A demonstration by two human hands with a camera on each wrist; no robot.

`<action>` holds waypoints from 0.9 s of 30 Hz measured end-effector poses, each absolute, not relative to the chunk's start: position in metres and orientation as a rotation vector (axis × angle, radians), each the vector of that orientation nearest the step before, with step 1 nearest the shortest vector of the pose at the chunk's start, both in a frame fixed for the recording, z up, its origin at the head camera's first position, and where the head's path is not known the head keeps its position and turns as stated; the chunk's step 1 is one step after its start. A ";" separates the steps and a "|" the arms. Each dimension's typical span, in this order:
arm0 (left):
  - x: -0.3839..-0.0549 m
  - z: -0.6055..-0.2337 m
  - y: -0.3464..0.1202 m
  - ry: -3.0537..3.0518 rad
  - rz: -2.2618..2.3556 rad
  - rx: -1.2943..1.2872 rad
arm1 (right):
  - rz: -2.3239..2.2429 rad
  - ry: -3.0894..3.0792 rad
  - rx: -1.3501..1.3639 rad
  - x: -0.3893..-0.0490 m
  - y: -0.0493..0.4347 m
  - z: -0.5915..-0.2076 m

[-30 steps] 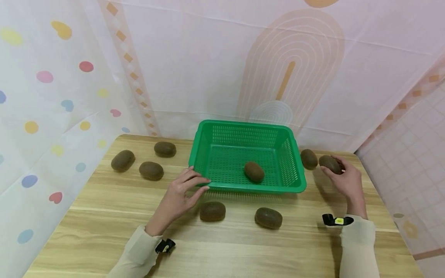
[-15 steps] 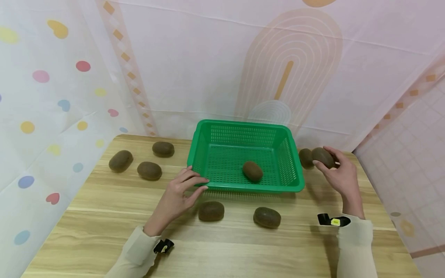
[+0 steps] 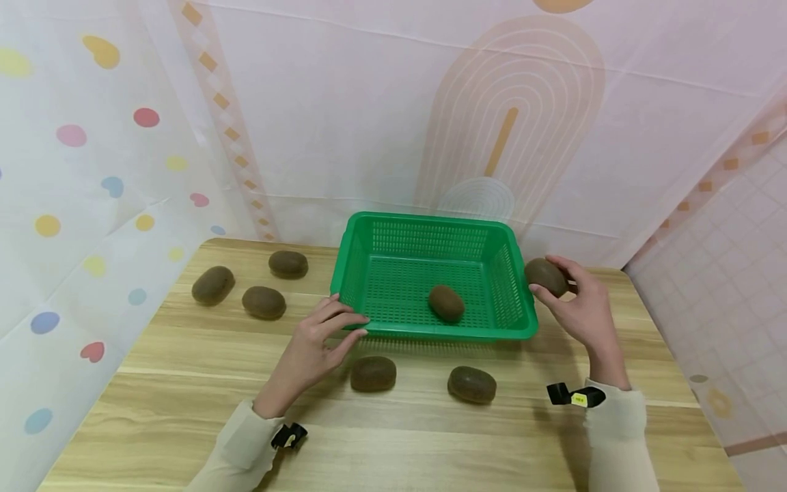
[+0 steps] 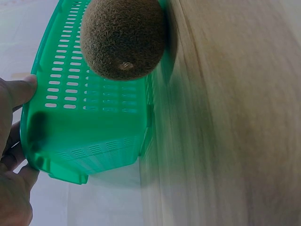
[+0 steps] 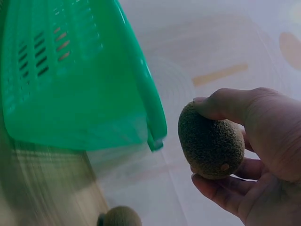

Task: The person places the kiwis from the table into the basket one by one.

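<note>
Right hand (image 3: 584, 311): from my remote seat I see its fingers and thumb curled around a kiwi, grasping it from either side.
Held kiwi (image 3: 544, 276): at 3 o'clock of the green basket (image 3: 449, 333), taking 12 as the wall side; my right wrist feed shows it near the rim, with a gap between them.
Left hand (image 3: 316, 342): I see it grasping the basket's corner at 8 o'clock, thumb at the near wall, fingers at the rim.
Inside kiwi (image 3: 446, 303): lying on the perforated basket floor, toward 5 o'clock, well apart from both hands.
Near kiwis: I count two before the basket, the 7 o'clock kiwi (image 3: 373, 374) near the left thumb and the 5 o'clock kiwi (image 3: 472, 385) to its right.
Left trio: around 9 o'clock I have the leftmost kiwi (image 3: 213, 285), the middle kiwi (image 3: 264, 302) and the far kiwi (image 3: 288, 264), all apart.
Lower-edge kiwi (image 5: 122, 216): partly cut off, just left of 6 o'clock on my right wrist feed.
Table (image 3: 393, 458): light wood-grain top under the basket.
Cuffs: pale left sleeve (image 3: 240, 437) and right sleeve (image 3: 617, 430), each with a black wrist mount.
Backdrop (image 3: 344, 137): pale printed sheet at 12 o'clock, bearing an arch pattern.
</note>
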State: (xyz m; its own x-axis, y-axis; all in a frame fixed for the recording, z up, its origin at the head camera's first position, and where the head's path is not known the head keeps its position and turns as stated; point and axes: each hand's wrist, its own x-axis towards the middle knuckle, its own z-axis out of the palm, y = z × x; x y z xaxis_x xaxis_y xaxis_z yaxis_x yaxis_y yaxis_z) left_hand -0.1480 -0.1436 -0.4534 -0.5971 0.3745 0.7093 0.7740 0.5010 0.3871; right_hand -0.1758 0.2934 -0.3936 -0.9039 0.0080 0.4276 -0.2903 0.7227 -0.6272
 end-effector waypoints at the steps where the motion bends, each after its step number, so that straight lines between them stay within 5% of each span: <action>1: -0.148 -0.453 -0.144 -2.198 -0.953 -0.938 | 1.013 -2.523 0.232 -0.176 0.291 -0.394; 27: -0.148 -0.454 -0.144 -2.211 -0.955 -0.937 | 1.041 -2.568 0.478 -0.175 0.262 -0.395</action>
State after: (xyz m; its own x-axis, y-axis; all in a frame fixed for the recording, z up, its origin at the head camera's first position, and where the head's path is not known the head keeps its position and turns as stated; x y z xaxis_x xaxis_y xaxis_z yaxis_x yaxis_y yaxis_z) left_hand -0.1475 -0.1442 -0.4535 -0.6055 0.3782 0.7003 0.7690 0.5046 0.3924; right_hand -0.1752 0.2615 -0.3954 -0.8899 -0.1823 0.4183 -0.4220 0.6771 -0.6028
